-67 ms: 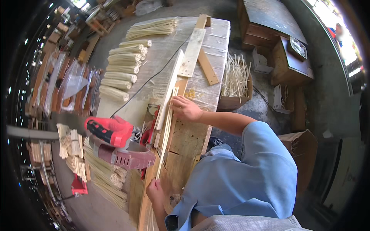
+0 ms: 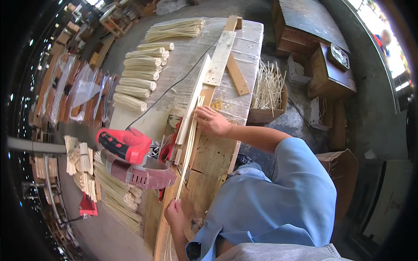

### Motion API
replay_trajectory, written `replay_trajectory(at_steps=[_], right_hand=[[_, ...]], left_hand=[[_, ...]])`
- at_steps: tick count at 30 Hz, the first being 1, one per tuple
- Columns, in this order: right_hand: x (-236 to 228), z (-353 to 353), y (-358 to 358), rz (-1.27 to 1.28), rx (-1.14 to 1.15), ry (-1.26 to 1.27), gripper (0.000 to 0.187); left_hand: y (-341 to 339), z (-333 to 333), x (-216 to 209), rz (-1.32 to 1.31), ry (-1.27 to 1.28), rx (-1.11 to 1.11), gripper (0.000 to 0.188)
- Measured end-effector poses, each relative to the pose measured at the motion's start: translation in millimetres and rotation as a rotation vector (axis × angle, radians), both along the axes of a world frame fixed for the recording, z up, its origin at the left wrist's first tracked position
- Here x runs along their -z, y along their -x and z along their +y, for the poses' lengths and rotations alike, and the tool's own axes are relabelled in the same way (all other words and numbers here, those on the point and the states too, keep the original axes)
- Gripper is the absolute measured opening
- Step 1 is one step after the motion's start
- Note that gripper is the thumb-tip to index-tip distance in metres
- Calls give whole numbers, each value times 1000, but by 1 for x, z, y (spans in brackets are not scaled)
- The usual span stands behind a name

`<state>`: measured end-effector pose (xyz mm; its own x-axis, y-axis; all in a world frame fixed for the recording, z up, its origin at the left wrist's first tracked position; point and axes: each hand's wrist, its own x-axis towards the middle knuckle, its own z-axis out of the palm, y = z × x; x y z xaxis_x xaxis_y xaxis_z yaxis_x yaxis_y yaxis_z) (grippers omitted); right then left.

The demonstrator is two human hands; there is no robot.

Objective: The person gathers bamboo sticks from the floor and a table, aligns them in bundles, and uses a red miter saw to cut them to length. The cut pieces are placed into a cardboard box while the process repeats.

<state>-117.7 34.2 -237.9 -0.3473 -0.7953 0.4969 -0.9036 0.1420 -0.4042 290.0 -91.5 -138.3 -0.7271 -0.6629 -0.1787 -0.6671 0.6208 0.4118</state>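
Observation:
A few long, thin pale sticks (image 2: pixel 189 150) lie side by side along a wooden rail on the workbench. At their near end my left hand (image 2: pixel 175 212) is closed, pinching the stick tips. Farther up, my right hand (image 2: pixel 212 121) wraps its fingers over the same sticks, beside a pale wooden fence strip (image 2: pixel 194 102). Left of the sticks stands a red power mitre saw (image 2: pixel 126 145) with a dusty blade guard (image 2: pixel 146 176). Its blade cannot be made out under the guard.
Several bundles of pale sticks (image 2: pixel 141 74) lie on the bench's left side. A black cable (image 2: pixel 174 84) crosses the bench from the saw. Loose boards (image 2: pixel 237 75) lie at the far end. A carton of short offcuts (image 2: pixel 266 89) stands right of the bench.
The view has shifted very slightly. Both hands keep their hold on the sticks, with no clear movement.

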Motion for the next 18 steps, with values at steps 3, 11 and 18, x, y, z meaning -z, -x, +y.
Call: replay_trajectory(at_steps=[3, 11, 18], right_hand=[[-1, 6, 5, 8, 95, -134, 54], [-7, 0, 45, -21, 121, -232, 62], [-9, -1, 45, -41, 128, -241, 64]], left_hand=[[26, -2, 1, -10, -34, 8, 31], [67, -42, 21, 61, -1, 103, 34], [65, -50, 37, 112, -64, 79, 43]])
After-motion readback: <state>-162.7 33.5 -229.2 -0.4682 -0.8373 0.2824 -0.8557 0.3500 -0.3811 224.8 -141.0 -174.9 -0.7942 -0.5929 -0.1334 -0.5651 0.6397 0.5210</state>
